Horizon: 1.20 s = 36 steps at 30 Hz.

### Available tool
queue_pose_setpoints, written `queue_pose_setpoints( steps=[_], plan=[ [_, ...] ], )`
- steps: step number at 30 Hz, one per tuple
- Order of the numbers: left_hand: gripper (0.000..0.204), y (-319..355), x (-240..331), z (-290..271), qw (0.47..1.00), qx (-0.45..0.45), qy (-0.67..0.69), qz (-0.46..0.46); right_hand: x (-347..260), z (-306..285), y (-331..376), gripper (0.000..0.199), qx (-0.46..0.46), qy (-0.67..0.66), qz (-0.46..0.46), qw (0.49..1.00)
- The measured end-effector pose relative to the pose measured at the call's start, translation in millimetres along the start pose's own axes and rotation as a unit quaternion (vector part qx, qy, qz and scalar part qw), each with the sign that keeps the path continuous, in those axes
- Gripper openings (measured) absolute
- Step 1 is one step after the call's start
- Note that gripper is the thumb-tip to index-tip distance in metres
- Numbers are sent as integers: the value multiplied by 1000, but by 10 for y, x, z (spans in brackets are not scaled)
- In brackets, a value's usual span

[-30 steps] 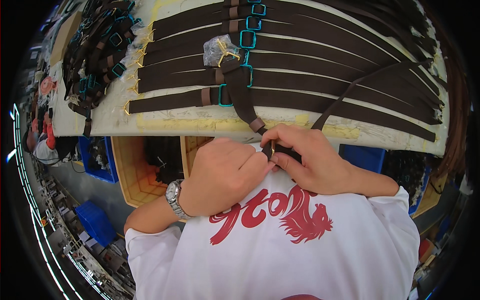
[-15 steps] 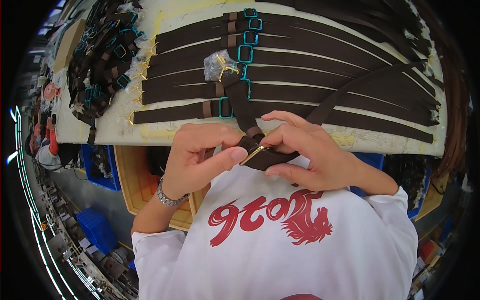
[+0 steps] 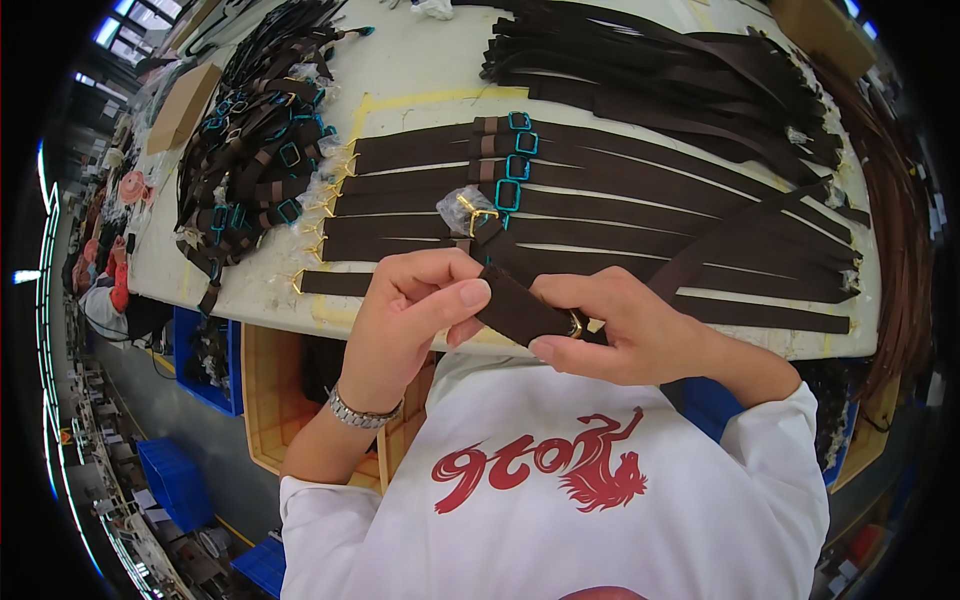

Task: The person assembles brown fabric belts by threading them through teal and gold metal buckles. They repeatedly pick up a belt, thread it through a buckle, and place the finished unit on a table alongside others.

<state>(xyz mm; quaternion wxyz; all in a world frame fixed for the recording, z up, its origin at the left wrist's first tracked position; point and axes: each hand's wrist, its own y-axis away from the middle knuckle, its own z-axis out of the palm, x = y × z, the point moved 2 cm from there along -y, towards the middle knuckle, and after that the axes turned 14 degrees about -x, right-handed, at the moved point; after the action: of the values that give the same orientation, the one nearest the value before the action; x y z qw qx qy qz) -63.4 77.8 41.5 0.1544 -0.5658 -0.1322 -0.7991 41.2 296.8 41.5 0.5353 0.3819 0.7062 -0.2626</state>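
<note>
Over the table's front edge I hold a dark brown webbing strap between my two hands. My left hand is closed, its thumb and fingers pinching the strap's left end. My right hand grips the same strap around a gold metal buckle, which its fingers partly hide. Beyond my hands, a gold hook partly wrapped in clear plastic lies on a row of straps. Those flat brown straps carry buckles covered in blue film and gold hooks at their left ends.
A tangled heap of buckled straps lies at the left of the white table, beside a cardboard box. More dark straps are piled at the far right. Below the near edge stand a wooden bin and a blue crate.
The gold buckle has gone from beside my left thumb to my right fingers, and a length of strap now stretches between my hands. The view has shifted, showing more of the table's far side.
</note>
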Motion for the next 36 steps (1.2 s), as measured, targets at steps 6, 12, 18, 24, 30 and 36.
queue_pose_setpoints(
  steps=[6,12,18,24,30,36],
  plan=[
    [18,-69,-72,94,995,30,26,87,-39,-82,-43,45,-7,-9,35,999],
    [28,-162,333,160,975,-47,5,216,-396,-563,10,60,238,496,-182,815],
    [33,-260,715,249,942,-92,-118,302,-761,-631,168,47,318,595,-224,704],
    [9,-66,425,-135,958,-73,-278,-5,280,-94,-105,37,183,198,-1,963],
    [12,186,15,-173,885,-84,-454,-61,278,-102,-251,46,-194,-120,162,960],
    [12,258,-95,-103,929,-15,-361,-79,453,-28,-231,32,-228,-292,91,924]
  ],
)
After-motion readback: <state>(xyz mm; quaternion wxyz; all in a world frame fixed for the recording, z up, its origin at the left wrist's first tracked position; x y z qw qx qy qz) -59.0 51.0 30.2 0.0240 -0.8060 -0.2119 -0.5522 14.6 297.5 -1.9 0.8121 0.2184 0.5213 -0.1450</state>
